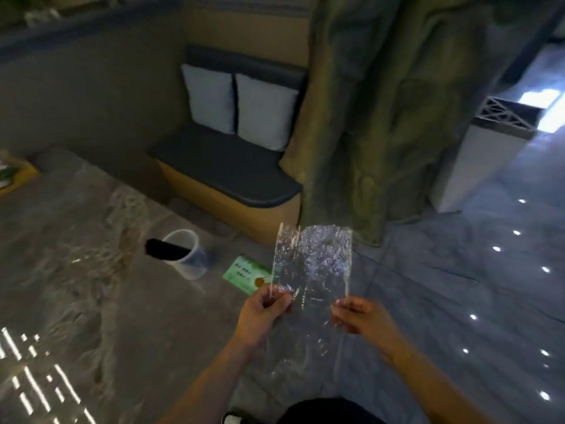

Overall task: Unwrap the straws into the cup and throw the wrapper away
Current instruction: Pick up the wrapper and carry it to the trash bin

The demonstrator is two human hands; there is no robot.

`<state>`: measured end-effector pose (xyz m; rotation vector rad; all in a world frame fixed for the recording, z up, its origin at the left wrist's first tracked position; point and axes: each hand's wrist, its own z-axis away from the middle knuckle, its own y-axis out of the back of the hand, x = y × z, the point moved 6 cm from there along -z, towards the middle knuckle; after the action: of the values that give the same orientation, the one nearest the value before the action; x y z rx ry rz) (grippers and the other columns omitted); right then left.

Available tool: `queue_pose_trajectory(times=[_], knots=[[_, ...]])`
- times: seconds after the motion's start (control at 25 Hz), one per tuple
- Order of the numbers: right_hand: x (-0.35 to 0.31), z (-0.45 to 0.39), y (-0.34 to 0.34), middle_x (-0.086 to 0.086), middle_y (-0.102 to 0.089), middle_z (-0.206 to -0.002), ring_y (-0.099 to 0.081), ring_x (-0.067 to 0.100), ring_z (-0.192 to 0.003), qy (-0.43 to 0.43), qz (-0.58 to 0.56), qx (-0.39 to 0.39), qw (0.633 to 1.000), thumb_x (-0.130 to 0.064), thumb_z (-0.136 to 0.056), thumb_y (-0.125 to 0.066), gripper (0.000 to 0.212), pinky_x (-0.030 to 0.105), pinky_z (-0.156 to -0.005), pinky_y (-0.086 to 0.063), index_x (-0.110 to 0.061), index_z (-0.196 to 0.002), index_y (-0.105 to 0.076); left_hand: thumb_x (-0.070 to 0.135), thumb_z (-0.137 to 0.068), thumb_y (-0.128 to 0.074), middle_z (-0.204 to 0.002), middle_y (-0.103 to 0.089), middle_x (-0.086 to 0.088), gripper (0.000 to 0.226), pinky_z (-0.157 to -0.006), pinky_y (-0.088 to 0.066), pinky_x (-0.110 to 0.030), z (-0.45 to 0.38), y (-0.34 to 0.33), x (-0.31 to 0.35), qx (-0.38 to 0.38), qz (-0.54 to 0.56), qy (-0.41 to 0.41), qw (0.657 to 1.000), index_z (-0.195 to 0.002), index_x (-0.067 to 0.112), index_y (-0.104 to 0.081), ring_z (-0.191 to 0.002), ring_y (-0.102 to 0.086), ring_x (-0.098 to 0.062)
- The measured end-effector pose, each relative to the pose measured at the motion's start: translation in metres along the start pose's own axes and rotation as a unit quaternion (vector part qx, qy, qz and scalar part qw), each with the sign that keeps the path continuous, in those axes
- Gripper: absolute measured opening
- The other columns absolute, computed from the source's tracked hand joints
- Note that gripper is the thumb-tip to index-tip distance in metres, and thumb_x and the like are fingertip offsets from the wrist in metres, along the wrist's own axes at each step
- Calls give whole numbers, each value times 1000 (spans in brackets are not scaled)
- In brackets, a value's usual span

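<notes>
Seen from the head camera, two bare hands hold a clear, crinkled plastic wrapper (312,270) upright over the edge of a marbled grey counter (61,270). The left hand (263,310) has its grip pinched shut on the wrapper's lower left edge, thumb and fingertips pressed together on the film; the right hand (363,319) pinches the lower right edge the same way. The wrapper stands taller than it is wide, its top edge ragged and catching light, with more loose film trailing down below the hands — nothing can be seen inside it.

Well to the left of the hands, a translucent plastic cup (189,255) sits on the counter, tilted in the wide-angle picture. A bundle of black straws (163,249) rests in it, the ends sticking out past the rim toward the left. Between the cup and the left hand, a green printed card (244,273) lies flat near the counter's edge, its corner just beside the left fingers.

Beyond the counter stands a bench seat with a dark cushion (220,166) and two pale pillows (238,108) propped side by side against its back. A rough, rock-textured pillar (382,102) rises to the right of it — and farther right, a white box-shaped stand (477,160) sits on a glossy tiled floor (458,286) dotted with light reflections.
</notes>
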<state>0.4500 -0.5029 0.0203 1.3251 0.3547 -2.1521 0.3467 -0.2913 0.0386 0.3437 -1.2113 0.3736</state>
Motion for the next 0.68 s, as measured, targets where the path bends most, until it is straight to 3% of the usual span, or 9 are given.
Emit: queue_pose_trajectory(times=[0.28, 0.68], knots=[[31, 44, 139, 5, -77, -76, -71, 15, -71, 11, -51, 164, 985, -20, -84, -70, 6, 18, -58, -49, -17, -81, -74, 1, -85, -69, -74, -67, -2, 12, -53, -51, -16, -29, -126, 18, -100, -47, 26, 994, -85, 13, -67, -56, -61, 0], [59, 104, 240, 7, -76, -83, -71, 13, -69, 8, -165, 360, 918, -17, -88, -65, 9, 26, -66, -51, -16, -93, -72, 2, -86, -68, -70, -68, 0, 11, -54, -49, -16, -65, -277, 40, -247, -136, 16, 959, -82, 12, -65, -54, -62, -3]])
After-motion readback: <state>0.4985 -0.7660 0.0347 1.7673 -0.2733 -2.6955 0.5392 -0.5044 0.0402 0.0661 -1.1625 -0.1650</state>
